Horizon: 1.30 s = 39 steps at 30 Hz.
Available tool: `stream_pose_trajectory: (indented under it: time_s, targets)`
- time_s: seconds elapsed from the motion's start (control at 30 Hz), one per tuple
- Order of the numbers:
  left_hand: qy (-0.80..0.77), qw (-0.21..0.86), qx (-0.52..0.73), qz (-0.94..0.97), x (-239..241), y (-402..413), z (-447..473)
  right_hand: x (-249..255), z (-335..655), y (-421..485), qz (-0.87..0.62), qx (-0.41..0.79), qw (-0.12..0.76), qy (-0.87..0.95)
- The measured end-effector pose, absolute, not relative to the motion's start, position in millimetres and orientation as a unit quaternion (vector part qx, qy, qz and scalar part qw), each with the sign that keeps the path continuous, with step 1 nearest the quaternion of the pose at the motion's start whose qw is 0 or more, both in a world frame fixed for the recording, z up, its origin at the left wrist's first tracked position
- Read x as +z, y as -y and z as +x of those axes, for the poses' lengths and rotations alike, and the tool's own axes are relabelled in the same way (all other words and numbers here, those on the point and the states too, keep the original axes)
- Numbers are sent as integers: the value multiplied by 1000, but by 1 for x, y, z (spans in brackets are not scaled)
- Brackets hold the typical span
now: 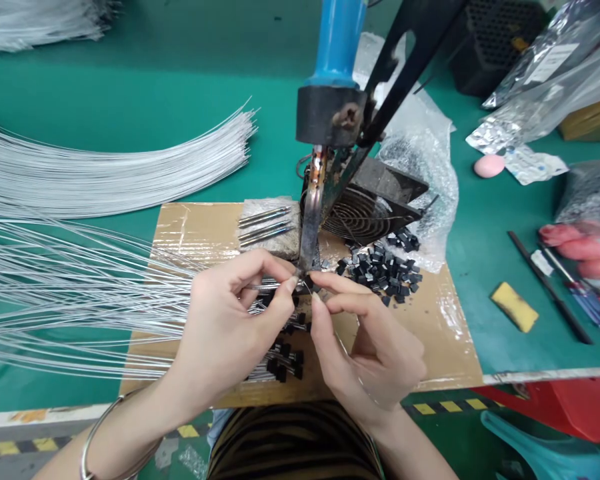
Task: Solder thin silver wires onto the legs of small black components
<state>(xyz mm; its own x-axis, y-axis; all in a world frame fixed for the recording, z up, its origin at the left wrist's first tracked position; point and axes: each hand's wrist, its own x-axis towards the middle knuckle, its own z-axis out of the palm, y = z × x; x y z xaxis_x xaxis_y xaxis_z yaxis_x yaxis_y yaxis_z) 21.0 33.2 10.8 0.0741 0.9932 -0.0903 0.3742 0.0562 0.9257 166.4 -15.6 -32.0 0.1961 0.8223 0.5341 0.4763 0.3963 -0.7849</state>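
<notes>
Left hand [230, 327] pinches a tiny, mostly hidden part [296, 273] beneath the scorched soldering iron [314, 210]; right hand [373, 337] pinches fine silvery wire [307, 288]; green surface [485, 227] opens beyond the straight-edged glossy cardboard [443, 340].

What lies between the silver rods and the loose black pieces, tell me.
In the head view, the iron's shaft stands between the rods and the pieces, with part of the fan beside it.

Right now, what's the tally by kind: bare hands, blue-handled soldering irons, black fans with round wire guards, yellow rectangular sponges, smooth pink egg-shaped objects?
Bare hands (left hand, right hand): 2
Blue-handled soldering iron: 1
Black fan with round wire guard: 1
Yellow rectangular sponge: 1
Smooth pink egg-shaped object: 1
Total: 6
</notes>
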Motion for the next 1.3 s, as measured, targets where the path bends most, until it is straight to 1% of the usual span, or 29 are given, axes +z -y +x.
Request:
stream_pose_trajectory:
  time_s: [0.57,0.77,1.03,1.3]
  targets:
    - [-582,447,348,583,12,-33,21,-34,167,15,-523,149,565,621]
    - [-592,434,335,591,8,-33,21,-34,168,14,-525,144,565,620]
    - [-589,446,343,580,13,-34,20,-33,166,15,-525,162,571,610]
    - [-590,437,344,586,9,-35,21,-34,168,15,-532,166,557,616]
